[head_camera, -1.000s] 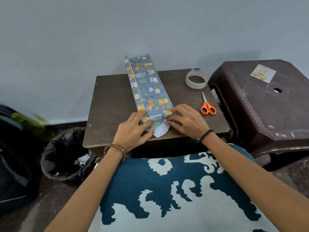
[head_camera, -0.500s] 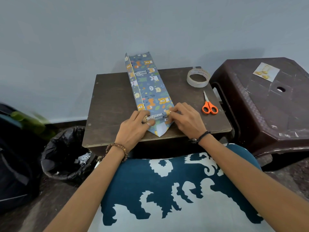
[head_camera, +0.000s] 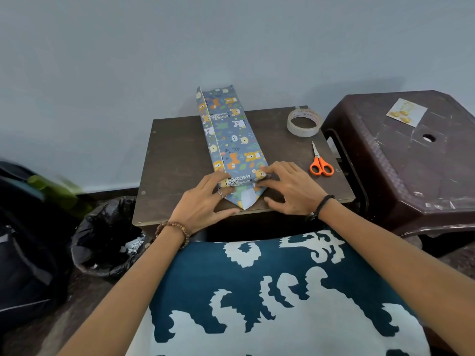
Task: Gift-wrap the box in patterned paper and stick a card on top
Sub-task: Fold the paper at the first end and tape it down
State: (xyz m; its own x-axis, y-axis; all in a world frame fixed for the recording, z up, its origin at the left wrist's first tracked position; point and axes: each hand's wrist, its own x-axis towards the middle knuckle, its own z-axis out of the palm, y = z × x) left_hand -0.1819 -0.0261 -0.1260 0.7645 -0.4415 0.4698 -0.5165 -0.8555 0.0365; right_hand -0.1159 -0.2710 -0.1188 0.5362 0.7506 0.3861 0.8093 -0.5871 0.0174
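Wrapped box [head_camera: 232, 140] on counter [head_camera: 177, 160]; its near-end paper flap [head_camera: 244, 199] is pressed flat by left hand [head_camera: 205, 201] and right hand [head_camera: 288, 187], fingers spread, nothing gripped.

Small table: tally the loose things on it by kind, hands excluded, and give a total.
Wrapped box: 1
Tape roll: 1
Scissors: 1
Total: 3
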